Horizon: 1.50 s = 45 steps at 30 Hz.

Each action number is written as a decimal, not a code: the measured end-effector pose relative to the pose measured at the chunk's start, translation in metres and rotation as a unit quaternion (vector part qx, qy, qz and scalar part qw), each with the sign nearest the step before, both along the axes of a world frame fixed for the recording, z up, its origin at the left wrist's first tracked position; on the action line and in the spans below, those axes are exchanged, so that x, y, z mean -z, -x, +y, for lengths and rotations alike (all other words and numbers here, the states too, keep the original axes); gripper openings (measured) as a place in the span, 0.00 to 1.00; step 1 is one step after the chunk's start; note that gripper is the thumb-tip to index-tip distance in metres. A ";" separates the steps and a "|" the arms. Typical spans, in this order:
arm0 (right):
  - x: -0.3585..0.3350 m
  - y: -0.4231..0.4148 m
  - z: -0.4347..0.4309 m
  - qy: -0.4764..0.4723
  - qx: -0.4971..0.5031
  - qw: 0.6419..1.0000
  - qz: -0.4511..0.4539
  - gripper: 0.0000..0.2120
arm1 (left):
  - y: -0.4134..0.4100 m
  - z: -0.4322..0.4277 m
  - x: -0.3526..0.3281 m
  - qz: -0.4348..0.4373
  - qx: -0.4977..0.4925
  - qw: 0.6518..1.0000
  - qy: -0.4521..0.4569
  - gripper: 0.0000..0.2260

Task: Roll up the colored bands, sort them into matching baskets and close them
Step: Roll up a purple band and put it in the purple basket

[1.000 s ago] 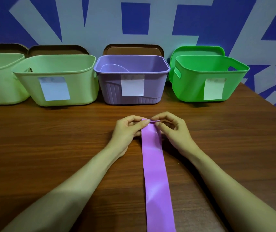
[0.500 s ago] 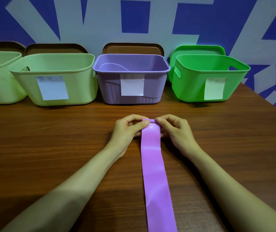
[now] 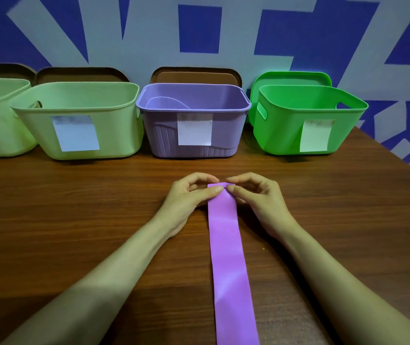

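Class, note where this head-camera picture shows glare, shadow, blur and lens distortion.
Head view: pale sheen streaks on the purple band; wide-angle bending tilts the pale green basket and bright green basket outward; the table darkens toward the bottom edge; the basket labels are blurred, unreadable.

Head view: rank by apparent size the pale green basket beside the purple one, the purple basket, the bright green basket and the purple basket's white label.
1. pale green basket, slightly the widest.
2. purple basket and bright green basket: about alike, so not ranked.
3. white label, clearly smallest.
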State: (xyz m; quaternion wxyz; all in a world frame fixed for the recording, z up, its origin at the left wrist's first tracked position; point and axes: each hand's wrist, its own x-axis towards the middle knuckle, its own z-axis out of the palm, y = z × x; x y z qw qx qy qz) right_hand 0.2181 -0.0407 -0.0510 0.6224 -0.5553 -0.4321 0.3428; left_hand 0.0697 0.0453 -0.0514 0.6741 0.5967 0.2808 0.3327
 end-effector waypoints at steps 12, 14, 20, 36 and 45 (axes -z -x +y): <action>-0.001 0.001 0.004 0.039 -0.036 0.998 0.030 0.08 | -0.001 0.000 0.005 -0.026 -0.051 0.998 -0.033 0.10; -0.001 0.000 0.006 0.049 -0.036 0.998 0.028 0.06 | -0.001 0.000 0.005 -0.025 -0.048 0.997 -0.046 0.10; 0.003 -0.001 0.005 0.046 -0.045 0.998 -0.003 0.03 | -0.002 -0.001 0.006 0.002 -0.041 0.999 -0.026 0.11; 0.004 -0.001 0.005 0.028 -0.042 0.998 -0.045 0.06 | -0.002 0.001 0.006 0.029 -0.026 0.999 -0.031 0.07; 0.004 -0.004 0.006 0.080 -0.050 0.995 -0.039 0.08 | -0.001 0.001 0.006 0.001 -0.032 0.999 -0.035 0.09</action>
